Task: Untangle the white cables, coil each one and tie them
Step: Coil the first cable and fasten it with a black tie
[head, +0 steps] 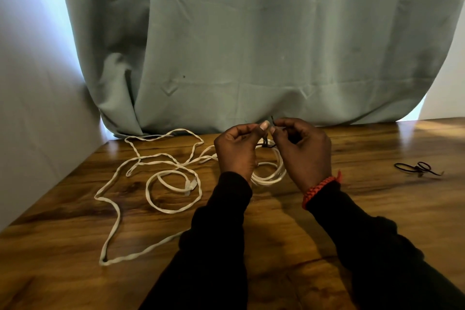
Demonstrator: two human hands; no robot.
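Observation:
A coiled white cable (pixel 273 173) hangs between my hands just above the wooden table (pixel 276 221). A thin black tie (pixel 267 143) wraps the top of the coil. My left hand (pixel 237 151) and my right hand (pixel 303 151) both pinch the ends of this tie, thumbs nearly touching. To the left, a second white cable (pixel 151 173) sprawls loose over the table in wide bends, with one rough loop near its middle and a white connector (pixel 190 185) lying in that loop.
Two spare black ties (pixel 417 168) lie on the table at the right. A grey-green curtain (pixel 251 45) hangs behind the table's far edge. A white wall (pixel 30 108) borders the table on the left.

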